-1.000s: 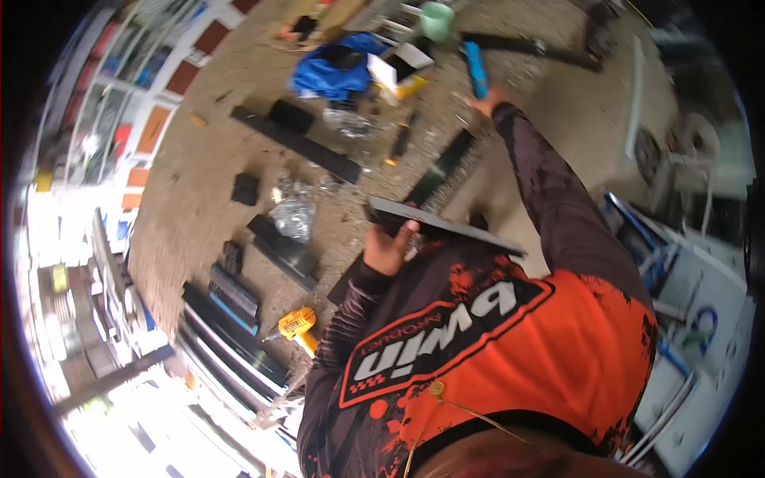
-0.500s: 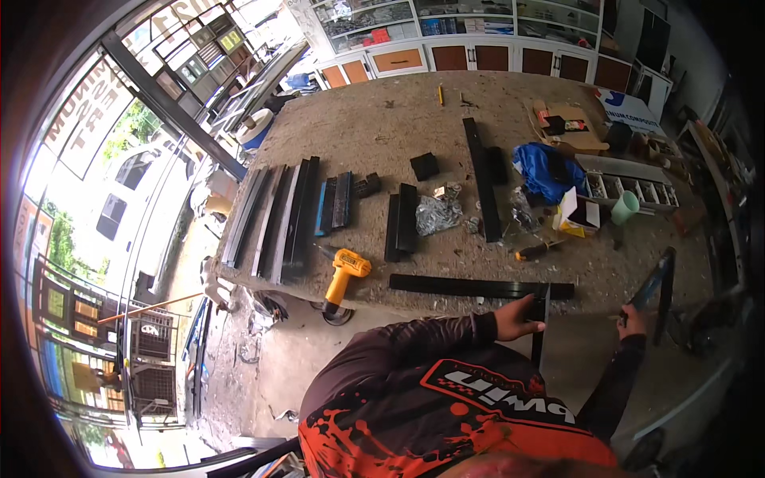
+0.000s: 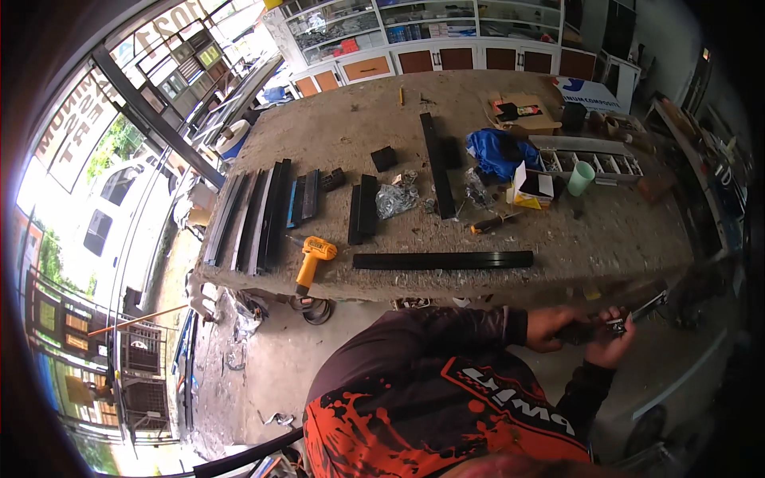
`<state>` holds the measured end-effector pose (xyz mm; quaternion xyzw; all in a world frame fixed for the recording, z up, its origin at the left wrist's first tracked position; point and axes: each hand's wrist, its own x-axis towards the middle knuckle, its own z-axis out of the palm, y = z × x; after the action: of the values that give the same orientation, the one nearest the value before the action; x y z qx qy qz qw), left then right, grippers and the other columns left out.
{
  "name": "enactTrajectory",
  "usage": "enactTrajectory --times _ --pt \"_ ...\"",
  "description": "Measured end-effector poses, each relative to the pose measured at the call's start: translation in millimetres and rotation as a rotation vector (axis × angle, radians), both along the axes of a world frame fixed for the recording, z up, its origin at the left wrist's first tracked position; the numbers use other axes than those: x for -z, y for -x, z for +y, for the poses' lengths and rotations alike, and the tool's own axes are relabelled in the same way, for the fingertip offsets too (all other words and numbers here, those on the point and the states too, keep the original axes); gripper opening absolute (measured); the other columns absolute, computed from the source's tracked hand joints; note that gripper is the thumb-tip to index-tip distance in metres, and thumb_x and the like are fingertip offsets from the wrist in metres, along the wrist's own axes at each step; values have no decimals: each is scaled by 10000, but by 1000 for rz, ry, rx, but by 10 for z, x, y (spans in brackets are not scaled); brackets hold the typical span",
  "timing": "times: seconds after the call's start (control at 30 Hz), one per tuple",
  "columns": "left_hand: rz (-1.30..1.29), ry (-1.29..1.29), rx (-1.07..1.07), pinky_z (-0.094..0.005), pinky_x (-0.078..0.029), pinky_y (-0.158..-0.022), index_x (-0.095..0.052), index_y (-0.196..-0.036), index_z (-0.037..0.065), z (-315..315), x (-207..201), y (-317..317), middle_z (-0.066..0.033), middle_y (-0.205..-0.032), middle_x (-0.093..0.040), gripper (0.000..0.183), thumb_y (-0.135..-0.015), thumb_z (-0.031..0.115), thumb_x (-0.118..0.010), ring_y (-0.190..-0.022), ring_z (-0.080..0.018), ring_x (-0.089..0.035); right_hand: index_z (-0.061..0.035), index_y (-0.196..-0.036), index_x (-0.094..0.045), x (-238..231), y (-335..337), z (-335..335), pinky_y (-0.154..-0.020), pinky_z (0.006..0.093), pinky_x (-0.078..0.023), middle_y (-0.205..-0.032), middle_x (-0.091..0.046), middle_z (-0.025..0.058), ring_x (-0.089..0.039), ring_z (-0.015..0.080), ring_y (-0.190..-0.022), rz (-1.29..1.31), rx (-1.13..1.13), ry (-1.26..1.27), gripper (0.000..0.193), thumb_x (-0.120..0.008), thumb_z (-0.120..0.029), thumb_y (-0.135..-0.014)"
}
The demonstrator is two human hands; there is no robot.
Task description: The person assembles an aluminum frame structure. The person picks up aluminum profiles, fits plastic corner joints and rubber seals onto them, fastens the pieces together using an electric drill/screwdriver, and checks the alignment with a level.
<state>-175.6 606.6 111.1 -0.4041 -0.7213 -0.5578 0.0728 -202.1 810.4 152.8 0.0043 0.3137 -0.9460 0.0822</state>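
Beyond the table's near edge, at the lower right, my two hands are close together. My left hand (image 3: 548, 329) is closed on a dark piece, blurred and partly hidden by the fingers. Right beside it, my right hand (image 3: 610, 344) grips a dark tool with a shiny metal part (image 3: 615, 326); its kind is not clear. A slim silvery bar (image 3: 649, 303) shows just past the right fingers. Nearest on the table lies a long black metal profile (image 3: 443, 260), flat along the front edge. A yellow cordless drill (image 3: 316, 253) rests left of it, its grip over the edge.
Several long profiles (image 3: 251, 215) lie at the table's left. Shorter black pieces (image 3: 363, 209), a plastic bag (image 3: 396, 197), an upright-lying black bar (image 3: 437, 165), a screwdriver (image 3: 490, 223), blue cloth (image 3: 500, 154), a box (image 3: 531, 188), a green cup (image 3: 581, 178) and a compartment tray (image 3: 602, 165) spread rightward.
My left hand has left the long black profile and come over to my right hand. The right hand has drawn in from the table's right, and the dark strip across the profile is gone from there.
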Motion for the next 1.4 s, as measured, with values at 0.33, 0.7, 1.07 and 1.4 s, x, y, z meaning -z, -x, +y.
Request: enactTrajectory --times 0.33,0.7,1.07,1.4 --pt "-93 81 -216 -431 -483 -890 -437 -1275 18 79 -128 -168 -198 -1140 -571 667 -669 131 -693 -1057 -401 -578 -112 -1034 -529 -272 -68 -352 -761 327 -441 -890 -531 12 -520 168 -813 -46 -130 49 263 -569 -336 -902" --pt "16 -51 -388 -410 -492 -859 -451 -1230 0 -98 45 -315 -198 -1112 -580 611 -674 84 -692 -1027 -389 -598 -135 -1049 -513 -208 -91 -701 -741 332 -453 -881 -530 6 -530 170 -814 -86 -163 49 252 -591 -316 -893" --pt "-196 136 -393 -415 -492 -835 -470 -1226 7 -171 105 -245 -196 -1091 -591 573 -703 130 -668 -996 -390 -606 -136 -974 -524 -54 50 -622 -709 330 -447 -850 -520 -9 -508 163 -771 -107 -146 35 216 -566 -338 -910" --pt "-102 0 -483 -386 -517 -750 -442 -1199 4 1 107 -164 -199 -989 -614 526 -743 51 -700 -870 -351 -655 -99 -966 -525 -12 49 -683 -766 334 -441 -864 -555 20 -544 178 -814 -103 -52 -19 217 -613 -272 -868"
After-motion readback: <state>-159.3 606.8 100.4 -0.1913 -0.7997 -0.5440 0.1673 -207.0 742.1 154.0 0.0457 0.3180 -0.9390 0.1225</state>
